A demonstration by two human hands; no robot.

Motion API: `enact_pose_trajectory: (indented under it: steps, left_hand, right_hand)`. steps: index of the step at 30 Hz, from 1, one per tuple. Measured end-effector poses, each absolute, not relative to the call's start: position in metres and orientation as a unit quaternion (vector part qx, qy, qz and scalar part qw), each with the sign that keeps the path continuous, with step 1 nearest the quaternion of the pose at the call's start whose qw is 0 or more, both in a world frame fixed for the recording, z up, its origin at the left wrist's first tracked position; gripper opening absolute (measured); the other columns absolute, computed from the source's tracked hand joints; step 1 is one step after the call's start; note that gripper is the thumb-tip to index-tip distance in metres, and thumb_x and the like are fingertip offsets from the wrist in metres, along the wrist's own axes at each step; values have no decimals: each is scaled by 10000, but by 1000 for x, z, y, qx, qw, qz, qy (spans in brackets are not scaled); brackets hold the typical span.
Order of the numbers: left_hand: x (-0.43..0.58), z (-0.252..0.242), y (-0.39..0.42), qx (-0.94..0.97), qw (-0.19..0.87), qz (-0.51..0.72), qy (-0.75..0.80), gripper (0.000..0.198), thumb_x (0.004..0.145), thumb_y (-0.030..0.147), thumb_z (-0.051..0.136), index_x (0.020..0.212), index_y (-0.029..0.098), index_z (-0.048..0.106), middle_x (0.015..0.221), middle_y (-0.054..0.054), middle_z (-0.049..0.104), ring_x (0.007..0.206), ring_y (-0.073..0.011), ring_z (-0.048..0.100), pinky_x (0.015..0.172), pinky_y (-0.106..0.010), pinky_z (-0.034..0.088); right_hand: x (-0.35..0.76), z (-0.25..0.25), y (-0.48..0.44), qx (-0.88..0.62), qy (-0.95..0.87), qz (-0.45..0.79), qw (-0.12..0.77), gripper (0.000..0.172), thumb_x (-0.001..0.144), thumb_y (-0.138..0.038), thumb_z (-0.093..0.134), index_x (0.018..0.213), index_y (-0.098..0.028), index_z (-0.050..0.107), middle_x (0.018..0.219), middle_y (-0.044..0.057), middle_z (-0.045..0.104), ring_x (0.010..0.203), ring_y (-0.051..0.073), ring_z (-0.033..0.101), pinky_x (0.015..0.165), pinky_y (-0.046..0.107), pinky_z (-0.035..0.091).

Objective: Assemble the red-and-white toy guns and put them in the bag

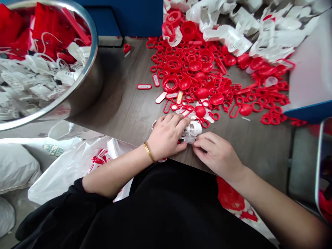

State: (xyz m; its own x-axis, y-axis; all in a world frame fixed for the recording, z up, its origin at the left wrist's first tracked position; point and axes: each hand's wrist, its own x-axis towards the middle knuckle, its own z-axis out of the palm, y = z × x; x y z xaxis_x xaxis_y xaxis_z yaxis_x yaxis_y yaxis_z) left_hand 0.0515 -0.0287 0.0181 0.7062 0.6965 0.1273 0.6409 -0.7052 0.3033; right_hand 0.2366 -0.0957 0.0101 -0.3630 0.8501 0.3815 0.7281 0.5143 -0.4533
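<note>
Table (119,90) piled with red bits (185,83) toward 1 o'clock. My left hand (167,136) grips a white piece (192,130) near the 6 o'clock edge; right hand (220,155) touches its 4 o'clock end, can't tell if gripping.

Workpiece (195,129): white and clear, black markings (184,132). Loose parts (185,83): red. Piled shells (237,39): white. Desk (124,90): grey-brown, wood-grain pattern. Basin (88,91): silver. Panel (141,17): deep blue. Bin (311,65): whitish, blue rim (312,111). Bracelet (148,152): gold. Clothing (166,207): black.
</note>
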Motion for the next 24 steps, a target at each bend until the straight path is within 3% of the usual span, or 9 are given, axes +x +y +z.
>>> enact_pose_trajectory:
  steps: [5, 11, 24]
  left_hand:
    - [53, 19, -29, 918, 103, 106, 368, 585, 763, 418, 606, 1268, 145, 494, 1229, -103, 576, 1093, -278, 511, 888, -384, 381]
    - [53, 19, -30, 918, 107, 109, 367, 608, 761, 431, 614, 1282, 144, 487, 1230, -101, 574, 1092, -275, 512, 882, -383, 381]
    - [52, 14, -30, 921, 97, 127, 356, 616, 756, 451, 614, 1271, 135, 494, 1200, -101, 584, 1066, -272, 522, 876, -383, 394]
  right_hand:
    - [241, -4, -94, -450, -819, 102, 342, 109, 835, -110, 610, 835, -216, 590, 811, 29, 635, 737, 147, 634, 667, 274, 549]
    - [236, -11, -102, -520, -749, 119, 393, 115, 833, -154, 649, 893, -238, 600, 841, 18, 684, 745, 152, 668, 687, 289, 559]
    - [240, 6, -94, -484, -802, 93, 337, 96, 834, -109, 606, 791, -195, 600, 798, 32, 674, 723, 139, 661, 666, 254, 544]
